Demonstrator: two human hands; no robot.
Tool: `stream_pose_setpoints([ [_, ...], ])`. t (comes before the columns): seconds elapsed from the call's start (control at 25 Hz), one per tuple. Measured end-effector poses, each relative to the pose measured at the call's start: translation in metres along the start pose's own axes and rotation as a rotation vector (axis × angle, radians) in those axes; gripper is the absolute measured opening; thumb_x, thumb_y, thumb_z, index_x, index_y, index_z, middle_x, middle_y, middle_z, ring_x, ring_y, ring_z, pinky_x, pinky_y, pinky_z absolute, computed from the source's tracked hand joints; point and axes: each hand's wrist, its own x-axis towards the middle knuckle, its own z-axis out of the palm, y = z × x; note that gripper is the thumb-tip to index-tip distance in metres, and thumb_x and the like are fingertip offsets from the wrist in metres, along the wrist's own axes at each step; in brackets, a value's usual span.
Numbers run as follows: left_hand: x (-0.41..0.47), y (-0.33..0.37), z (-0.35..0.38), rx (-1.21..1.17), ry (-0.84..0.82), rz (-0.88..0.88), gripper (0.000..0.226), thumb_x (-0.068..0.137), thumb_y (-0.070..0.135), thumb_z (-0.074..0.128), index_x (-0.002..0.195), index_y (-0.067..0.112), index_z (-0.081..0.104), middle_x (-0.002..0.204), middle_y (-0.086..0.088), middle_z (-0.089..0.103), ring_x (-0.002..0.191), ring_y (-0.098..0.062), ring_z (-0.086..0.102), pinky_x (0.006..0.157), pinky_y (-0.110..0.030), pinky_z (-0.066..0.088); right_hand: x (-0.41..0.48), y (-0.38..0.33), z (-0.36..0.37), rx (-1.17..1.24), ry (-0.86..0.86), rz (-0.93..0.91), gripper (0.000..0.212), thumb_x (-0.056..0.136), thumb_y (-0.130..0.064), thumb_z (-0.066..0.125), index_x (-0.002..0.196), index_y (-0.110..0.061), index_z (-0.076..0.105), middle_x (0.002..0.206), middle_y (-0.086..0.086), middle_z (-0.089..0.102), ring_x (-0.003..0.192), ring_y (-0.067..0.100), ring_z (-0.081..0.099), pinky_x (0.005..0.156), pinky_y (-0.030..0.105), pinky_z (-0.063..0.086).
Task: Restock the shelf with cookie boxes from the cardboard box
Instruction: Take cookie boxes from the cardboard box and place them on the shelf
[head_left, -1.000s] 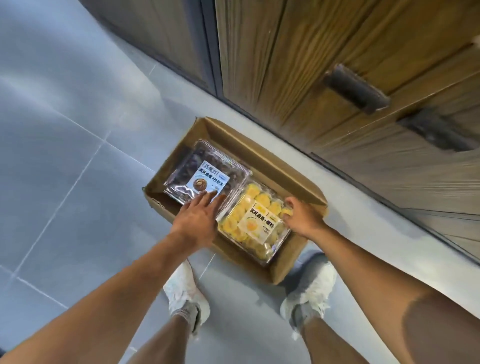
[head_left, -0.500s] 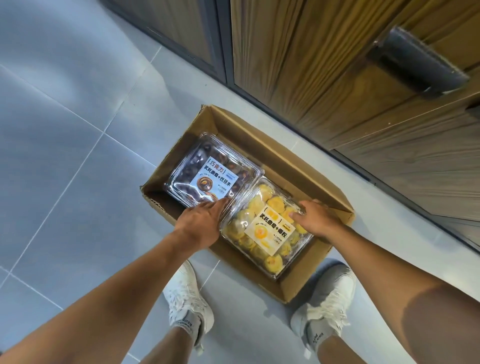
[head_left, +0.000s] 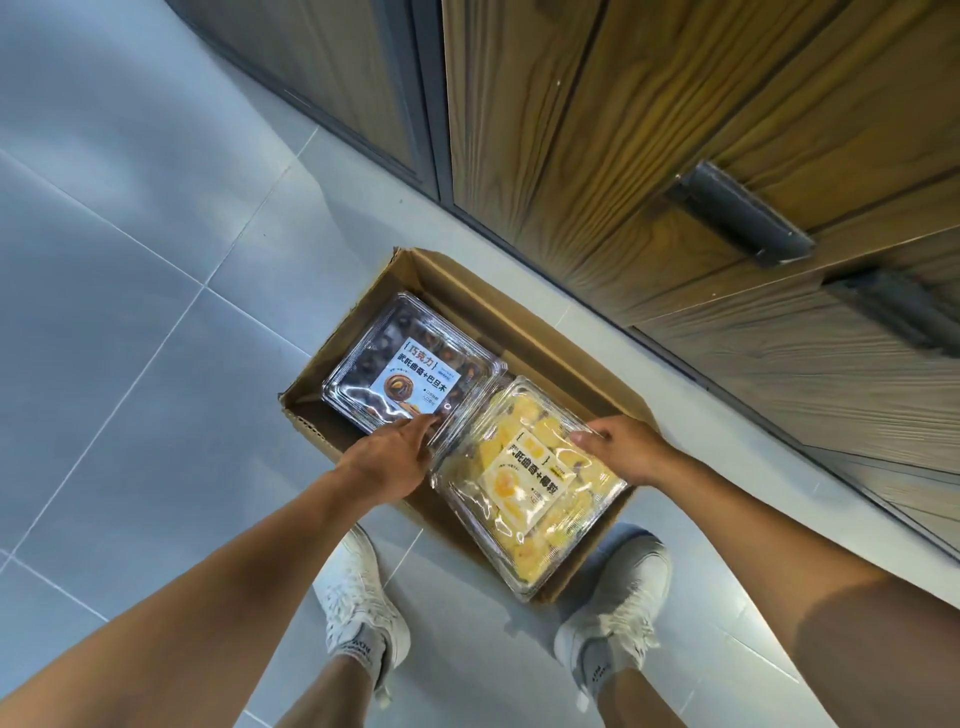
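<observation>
Brown cardboard box (head_left: 524, 312); yellow cookie box (head_left: 530, 488), dark chocolate cookie box (head_left: 410, 364), white labels; grey-blue tiled floor (head_left: 130, 260); wood-grain cabinet (head_left: 597, 130); white shoes (head_left: 358, 608).

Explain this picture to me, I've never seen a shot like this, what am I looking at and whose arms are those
There is no machine here. The picture comes from a wide-angle camera worn on a person's head, looking forward and down, so the two bare arms and the white shoes belong to the wearer.

On the grey tiled floor, beside wooden cabinet doors, sits an open cardboard box. It holds two clear plastic cookie boxes. The dark cookie box lies flat inside on the far side. The yellow cookie box is gripped at both edges: the left hand on one side, the right hand on the other. It looks tilted up and partly over the carton's near wall, as if being lifted out. The shelf to be restocked is not in view.
</observation>
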Motion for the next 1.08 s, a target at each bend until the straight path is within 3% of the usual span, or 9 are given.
stream_pose_setpoints([
  [0.08, -0.007, 0.005, -0.007, -0.091, 0.011, -0.014, 0.050, 0.108, 0.042, 0.042, 0.154, 0.025, 0.036, 0.148, -0.017, 0.057, 0.131, -0.038, 0.056, 0.107, -0.048, 0.046, -0.016, -0.004, -0.013, 0.034, -0.032, 0.002, 0.041, 0.100, -0.048, 0.056, 0.076, -0.015, 0.061, 0.074, 0.001, 0.059, 0.073, 0.018, 0.058, 0.066, 0.030, 0.038],
  [0.12, -0.012, 0.009, -0.012, -0.141, 0.000, -0.024, 0.051, 0.107, 0.048, 0.041, 0.152, 0.024, 0.039, 0.147, -0.017, 0.057, 0.129, -0.038, 0.058, 0.105, -0.047, 0.048, -0.026, -0.008, -0.020, 0.048, -0.060, -0.004, 0.043, 0.100, -0.047, 0.057, 0.070, -0.016, 0.053, 0.067, -0.002, 0.048, 0.065, 0.015, 0.048, 0.062, 0.030, 0.034],
  [0.24, -0.031, 0.034, -0.037, -0.443, -0.012, -0.038, 0.062, 0.102, 0.063, 0.045, 0.150, 0.024, 0.043, 0.147, -0.007, 0.056, 0.128, -0.030, 0.059, 0.109, -0.043, 0.044, -0.057, -0.019, -0.046, 0.097, -0.132, -0.076, 0.046, 0.097, -0.051, 0.057, 0.094, -0.007, 0.069, 0.087, -0.008, 0.064, 0.083, 0.009, 0.059, 0.076, 0.029, 0.044],
  [0.32, -0.045, 0.051, -0.052, -0.700, -0.047, -0.056, 0.062, 0.099, 0.061, 0.053, 0.148, 0.024, 0.046, 0.133, 0.004, 0.056, 0.126, -0.019, 0.052, 0.111, -0.038, 0.038, -0.080, -0.036, -0.066, 0.134, -0.155, -0.134, 0.036, 0.097, -0.049, 0.058, 0.111, -0.021, 0.076, 0.109, -0.009, 0.074, 0.102, 0.005, 0.067, 0.093, 0.029, 0.050],
  [0.48, -0.079, 0.067, -0.062, -1.001, -0.265, 0.048, 0.104, 0.073, 0.088, 0.066, 0.157, 0.031, 0.041, 0.159, 0.010, 0.046, 0.149, -0.014, 0.038, 0.127, -0.047, 0.024, -0.110, -0.073, -0.107, 0.096, -0.165, -0.249, 0.037, 0.094, -0.055, 0.058, 0.109, -0.027, 0.077, 0.107, -0.006, 0.077, 0.103, 0.011, 0.071, 0.098, 0.040, 0.055],
  [0.6, -0.100, 0.073, -0.061, -1.230, -0.284, -0.010, 0.132, 0.059, 0.072, 0.088, 0.163, 0.019, 0.027, 0.163, 0.002, 0.042, 0.153, -0.022, 0.033, 0.130, -0.051, 0.017, -0.120, -0.093, -0.125, 0.083, -0.186, -0.338, 0.040, 0.091, -0.060, 0.058, 0.108, -0.030, 0.077, 0.108, -0.008, 0.077, 0.104, 0.012, 0.071, 0.099, 0.046, 0.054],
  [0.8, -0.117, 0.073, -0.063, -1.237, -0.218, 0.040, 0.088, 0.066, 0.041, 0.096, 0.138, 0.012, 0.055, 0.120, -0.004, 0.077, 0.119, -0.024, 0.070, 0.118, -0.051, 0.041, -0.127, -0.112, -0.127, 0.101, -0.220, -0.371, 0.035, 0.095, -0.052, 0.059, 0.113, -0.028, 0.076, 0.111, -0.009, 0.077, 0.106, 0.009, 0.071, 0.099, 0.042, 0.055],
  [0.92, -0.122, 0.066, -0.065, -1.226, -0.166, 0.028, 0.082, 0.067, 0.040, 0.096, 0.134, 0.012, 0.059, 0.118, -0.005, 0.078, 0.113, -0.024, 0.074, 0.111, -0.052, 0.049, -0.122, -0.115, -0.115, 0.153, -0.189, -0.362, 0.029, 0.096, -0.045, 0.062, 0.113, -0.026, 0.076, 0.109, -0.007, 0.077, 0.103, 0.010, 0.072, 0.092, 0.034, 0.057],
  [1.08, -0.125, 0.043, -0.062, -1.344, -0.046, 0.004, 0.046, 0.087, 0.009, 0.080, 0.129, 0.007, 0.062, 0.119, -0.014, 0.077, 0.109, -0.037, 0.074, 0.096, -0.056, 0.058, -0.103, -0.103, -0.088, 0.531, 0.019, -0.163, 0.031, 0.100, -0.038, 0.058, 0.122, -0.020, 0.069, 0.115, 0.001, 0.072, 0.097, 0.015, 0.071, 0.068, 0.025, 0.060],
])
